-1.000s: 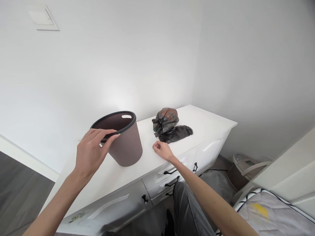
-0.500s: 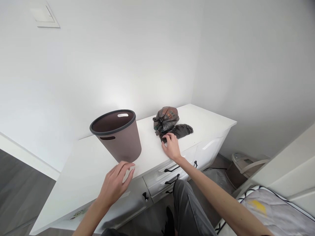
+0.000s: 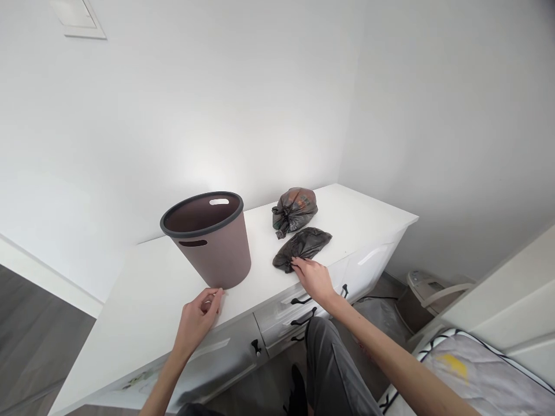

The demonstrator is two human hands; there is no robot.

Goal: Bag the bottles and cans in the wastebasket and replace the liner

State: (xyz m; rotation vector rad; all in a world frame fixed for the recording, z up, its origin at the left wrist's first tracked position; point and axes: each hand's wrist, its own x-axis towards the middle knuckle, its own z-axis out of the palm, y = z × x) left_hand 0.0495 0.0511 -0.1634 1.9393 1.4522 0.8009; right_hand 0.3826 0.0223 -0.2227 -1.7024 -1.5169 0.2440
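Observation:
My right hand (image 3: 315, 280) pinches the near edge of a flattened black plastic bag (image 3: 310, 241) lying on a white cabinet top (image 3: 264, 280). Just behind it sits a full, knotted black garbage bag (image 3: 299, 207), with reddish contents showing through. On the left stands a mauve trash can (image 3: 223, 251) with a dark rim and handle slots; no liner shows in it. My left hand (image 3: 198, 320) rests at the cabinet's front edge by the can's base. Its fingers are curled, thumb and fingertips together, with nothing visible in them.
Drawers with black handles (image 3: 303, 318) form the cabinet front, close to my knee (image 3: 325, 346). A wall runs behind and to the right. On the floor at right stands a beige appliance (image 3: 427, 297), and a quilted mattress (image 3: 481, 370) fills the lower right corner.
My right hand has drawn the flattened bag toward me, apart from the knotted bag. My left hand has shifted slightly left and its fingers have come together.

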